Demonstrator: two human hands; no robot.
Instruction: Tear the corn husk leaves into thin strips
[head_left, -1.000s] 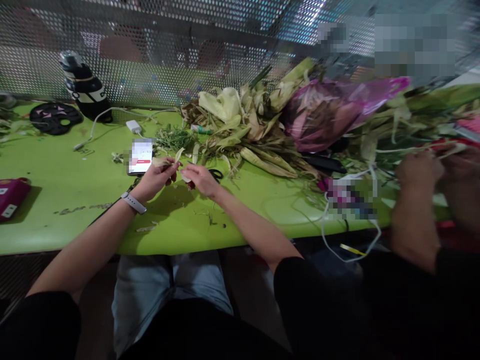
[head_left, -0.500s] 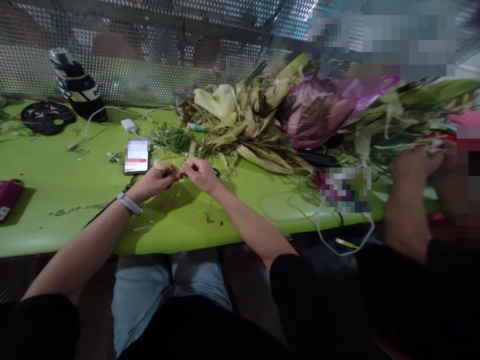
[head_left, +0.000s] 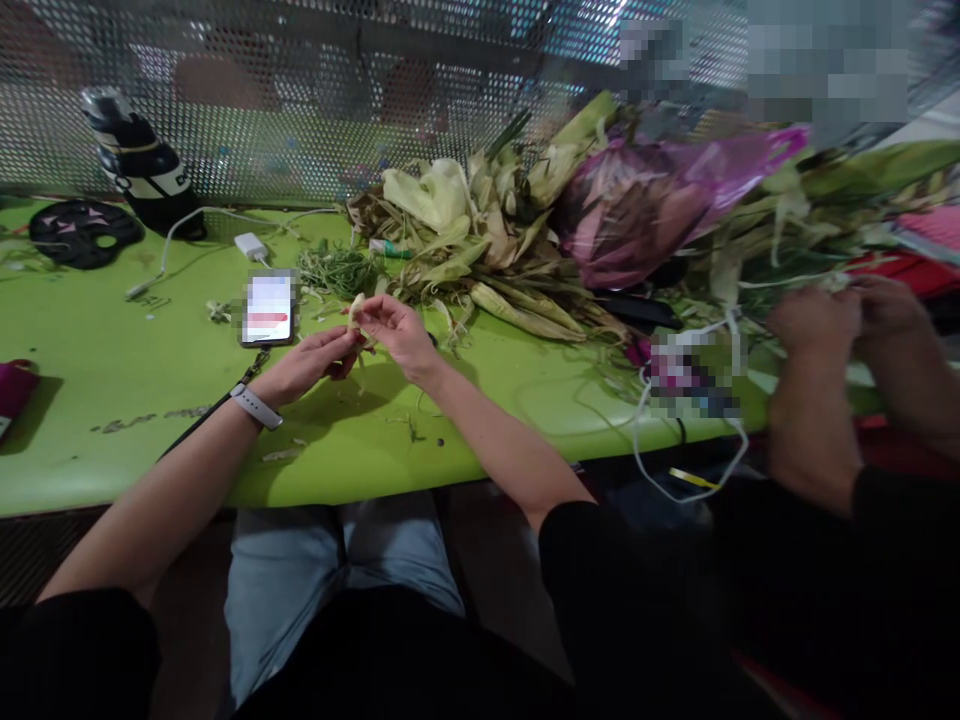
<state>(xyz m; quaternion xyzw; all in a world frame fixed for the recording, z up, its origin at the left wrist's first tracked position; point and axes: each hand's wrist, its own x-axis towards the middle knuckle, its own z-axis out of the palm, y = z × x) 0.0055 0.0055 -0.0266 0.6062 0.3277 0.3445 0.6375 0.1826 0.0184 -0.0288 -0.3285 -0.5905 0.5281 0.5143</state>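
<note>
Over the green tabletop (head_left: 480,400), my left hand (head_left: 313,362) and my right hand (head_left: 401,335) meet at the fingertips. Between them is a pale, folded piece of corn husk (head_left: 357,312), its upper end standing above the fingers. My right hand pinches it from the right side. My left hand, with a pale band on the wrist, closes on its lower part, where a thin strip hangs down. A phone (head_left: 268,308) lies just behind my left hand. Behind my right hand spreads a heap of dry corn husks (head_left: 517,305), with thin green strands (head_left: 337,272) beside it.
A dark bottle (head_left: 150,170) leans at the back left near a black palette-shaped thing (head_left: 84,235). A white cable and plug (head_left: 250,247) lie behind the phone. A purple plastic bag (head_left: 622,215) rests on the husks. At right, another person's hands (head_left: 817,320) work. A perforated metal screen (head_left: 300,130) stands behind.
The pale husk piece has moved from above my left hand to upright between my fingertips, and my right hand now pinches its upper part. The view has shifted slightly.
</note>
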